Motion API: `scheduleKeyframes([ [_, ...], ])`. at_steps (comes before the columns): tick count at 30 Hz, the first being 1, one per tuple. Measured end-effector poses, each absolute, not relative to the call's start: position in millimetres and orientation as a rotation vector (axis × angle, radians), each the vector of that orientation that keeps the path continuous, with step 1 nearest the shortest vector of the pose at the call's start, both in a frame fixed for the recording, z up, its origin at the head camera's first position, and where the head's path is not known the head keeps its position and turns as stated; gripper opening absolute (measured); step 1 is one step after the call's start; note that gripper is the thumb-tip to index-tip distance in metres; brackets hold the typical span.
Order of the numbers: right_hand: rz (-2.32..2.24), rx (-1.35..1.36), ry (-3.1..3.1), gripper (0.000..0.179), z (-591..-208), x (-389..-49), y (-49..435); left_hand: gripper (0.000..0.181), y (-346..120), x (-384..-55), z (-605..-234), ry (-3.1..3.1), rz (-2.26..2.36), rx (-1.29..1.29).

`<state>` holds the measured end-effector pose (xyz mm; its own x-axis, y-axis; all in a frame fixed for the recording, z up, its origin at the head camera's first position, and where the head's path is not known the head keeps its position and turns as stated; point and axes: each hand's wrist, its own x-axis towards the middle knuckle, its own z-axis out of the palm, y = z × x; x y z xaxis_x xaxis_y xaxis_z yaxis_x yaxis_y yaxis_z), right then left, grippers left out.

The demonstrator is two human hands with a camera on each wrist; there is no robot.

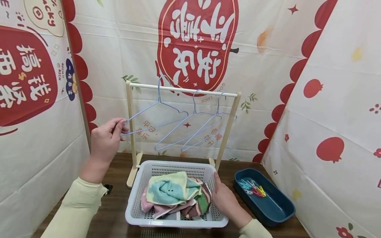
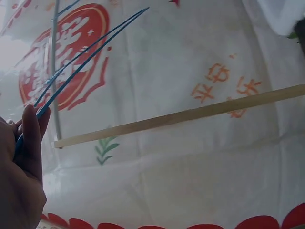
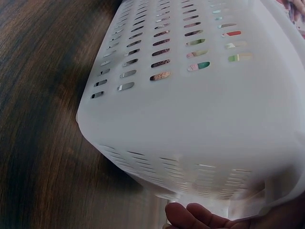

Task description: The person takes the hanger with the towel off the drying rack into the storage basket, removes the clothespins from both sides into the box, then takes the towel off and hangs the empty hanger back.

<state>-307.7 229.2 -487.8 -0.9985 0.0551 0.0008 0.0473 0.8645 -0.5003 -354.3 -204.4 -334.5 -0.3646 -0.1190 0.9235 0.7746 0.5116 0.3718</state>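
Note:
My left hand (image 1: 105,135) pinches the left corner of a blue wire clothes hanger (image 1: 159,94), whose hook is over the rack's white rail (image 1: 181,89). The left wrist view shows this hanger (image 2: 90,53) reaching away from the fingers. With my right hand (image 1: 224,198) I grip the right side of a white plastic basket (image 1: 134,211), thumb on its rim. Small folded cloths lie inside it, a yellow and teal towel (image 1: 166,190) on top. Fingertips (image 3: 178,214) show by the perforated basket wall (image 3: 190,114) in the right wrist view.
Two more blue hangers (image 1: 194,110) hang toward the rail's right end. The rack's wooden posts (image 1: 227,132) stand behind the basket. A dark blue tray (image 1: 276,211) with several colored clothespins (image 1: 253,189) sits to the right. Printed cloth walls (image 1: 324,109) enclose the dark wooden table (image 1: 116,205).

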Motion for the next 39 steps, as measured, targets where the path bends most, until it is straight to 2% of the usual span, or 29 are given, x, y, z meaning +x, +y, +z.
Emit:
scheduleKeyframes([
  [8, 0.837, -0.079, -3.013, 0.071, -488.0, -309.3, 230.3, 0.009, -198.9, -366.2, -363.2, -1.691, -0.997, -0.592],
  [17, 0.850, -0.076, -2.998, 0.072, -484.7, -309.9, 230.7, 0.005, -196.6, -370.5, -377.5, -1.740, -0.873, -0.508],
  [26, 0.928, -0.083, -2.992, 0.072, -483.5, -308.0, 230.3, 0.009, -198.6, -367.7, -387.9, -1.798, -0.921, -0.486],
  [34, 1.136, -0.049, -2.959, 0.072, -481.5, -308.9, 238.4, 0.030, -204.1, -357.1, -396.1, -1.984, -1.040, -0.231],
  [39, 1.251, 0.018, -2.869, 0.076, -477.9, -305.2, 253.7, 0.045, -216.6, -343.3, -418.4, -2.257, -1.162, -0.117],
])
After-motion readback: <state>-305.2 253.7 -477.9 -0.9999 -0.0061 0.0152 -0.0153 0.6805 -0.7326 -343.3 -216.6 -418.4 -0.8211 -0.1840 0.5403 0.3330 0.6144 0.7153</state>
